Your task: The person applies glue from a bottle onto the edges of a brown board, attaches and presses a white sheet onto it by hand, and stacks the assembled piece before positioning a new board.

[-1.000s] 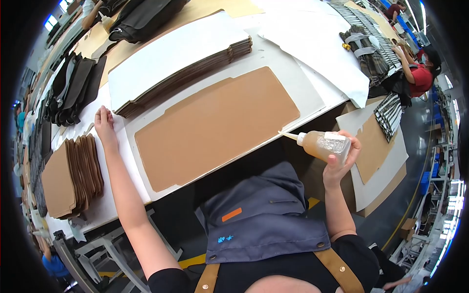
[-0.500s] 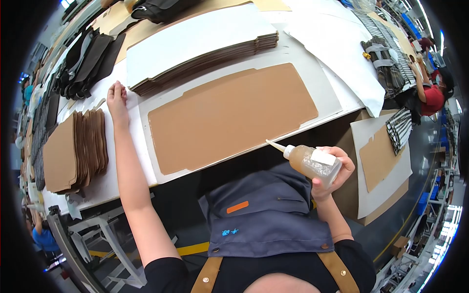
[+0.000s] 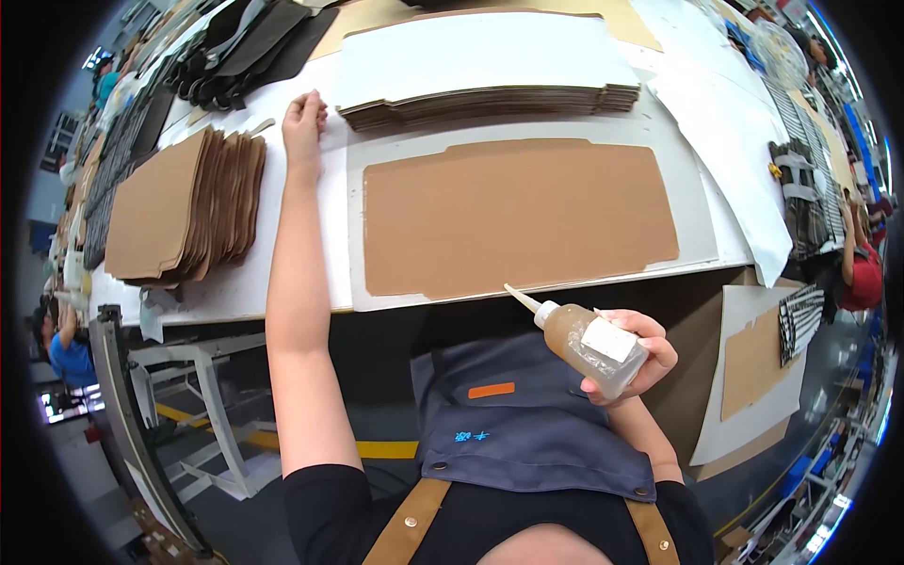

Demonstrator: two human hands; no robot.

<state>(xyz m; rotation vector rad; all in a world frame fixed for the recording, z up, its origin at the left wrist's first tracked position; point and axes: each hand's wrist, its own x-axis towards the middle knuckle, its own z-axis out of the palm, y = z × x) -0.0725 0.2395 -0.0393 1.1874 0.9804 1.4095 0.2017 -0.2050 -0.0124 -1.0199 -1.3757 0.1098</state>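
While tilted, right hand [image 3: 629, 353] grips half-full glue bottle [image 3: 589, 341].

Blue embroidered mark on grey apron [image 3: 527, 414] — two small characters, too small to make out. Orange patch [image 3: 492, 390] above it — blank, no lettering. White label [image 3: 608, 339] on glue bottle [image 3: 589, 344] — print illegible. Nothing else readable.

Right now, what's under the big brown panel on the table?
The brown panel lies on a larger white board, whose margin shows all round. Whatever lies under the panel's middle is covered.
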